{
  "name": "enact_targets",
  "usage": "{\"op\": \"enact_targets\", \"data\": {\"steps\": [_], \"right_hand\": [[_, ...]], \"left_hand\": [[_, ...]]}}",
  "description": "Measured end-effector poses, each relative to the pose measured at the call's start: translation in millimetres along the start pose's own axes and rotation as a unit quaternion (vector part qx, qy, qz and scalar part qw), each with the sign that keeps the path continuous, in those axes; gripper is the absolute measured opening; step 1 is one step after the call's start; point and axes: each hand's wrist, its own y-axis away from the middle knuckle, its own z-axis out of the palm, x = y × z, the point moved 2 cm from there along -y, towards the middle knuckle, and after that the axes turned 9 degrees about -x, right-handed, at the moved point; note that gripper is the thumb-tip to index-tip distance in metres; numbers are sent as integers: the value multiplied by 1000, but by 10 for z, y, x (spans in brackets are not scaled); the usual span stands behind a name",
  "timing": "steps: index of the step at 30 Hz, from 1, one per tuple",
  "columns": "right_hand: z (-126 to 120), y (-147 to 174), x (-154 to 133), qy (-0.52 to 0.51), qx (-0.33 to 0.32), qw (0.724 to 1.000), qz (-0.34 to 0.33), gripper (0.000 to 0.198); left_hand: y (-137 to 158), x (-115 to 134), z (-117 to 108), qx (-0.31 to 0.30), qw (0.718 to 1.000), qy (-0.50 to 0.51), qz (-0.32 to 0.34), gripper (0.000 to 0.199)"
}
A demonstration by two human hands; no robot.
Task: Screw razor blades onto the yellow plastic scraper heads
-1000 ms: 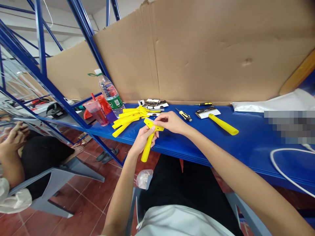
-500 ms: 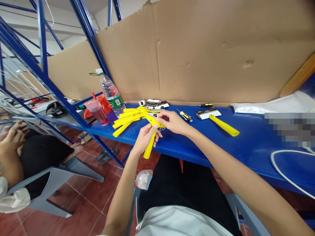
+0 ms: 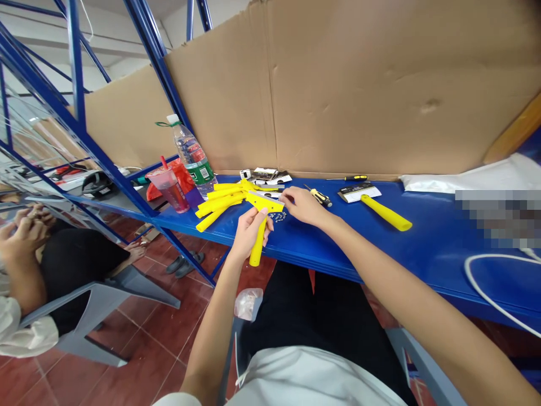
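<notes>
My left hand (image 3: 250, 228) is wrapped round the handle of a yellow scraper (image 3: 264, 203), which has a wide flat head with a grey strip along its top edge. The handle points down toward my lap, past the table's front edge. At the right end of that head, my right hand (image 3: 298, 204) is closed with its fingertips pinched; whatever they hold is too small to make out. Small silvery screws (image 3: 279, 216) lie in a scatter below it. Left of the held tool is a pile of similar yellow scrapers (image 3: 220, 206), their handles fanned out.
On the blue table (image 3: 338, 242) lie a screwdriver (image 3: 321, 197), another thin screwdriver (image 3: 355, 177), a packet (image 3: 359, 192) and a single yellow handle (image 3: 387, 214). A water bottle (image 3: 196, 160) and red cup (image 3: 171, 189) stand left. Cardboard (image 3: 359, 90) walls the back. Another person (image 3: 25, 248) sits left.
My right hand has drawn off the scraper's head toward its right end, exposing more of the yellow face. My left hand keeps its hold on the handle.
</notes>
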Motion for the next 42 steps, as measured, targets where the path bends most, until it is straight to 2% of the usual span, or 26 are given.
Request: {"op": "enact_targets", "data": {"steps": [2,6,11,21,24,34,37,42], "right_hand": [[51,27,29,12,-30,999,1,16],[104,62,54,19,-75,997,1,18],[39,63,33,9,-103,994,-36,16],[-19,62,122,-19,-161,985,-58,7],[-18,52,124,-26,-169,984,-57,10],[-25,51,157,-7,-142,989,-38,12],[-21,55,141,-10,-137,990,-44,17],[-26,44,122,-30,-149,987,-57,15]], "left_hand": [[-6,7,-6,8,1000,8,8,44],[-37,18,-62,56,996,51,41,44],[-70,10,-132,107,989,84,65,47],[-55,-1,-131,102,990,74,57,48],[-52,3,-130,100,990,75,58,48],[-53,4,-134,88,992,73,60,46],[-51,1,-133,87,992,75,59,45],[-53,-1,-128,90,992,69,52,46]]}}
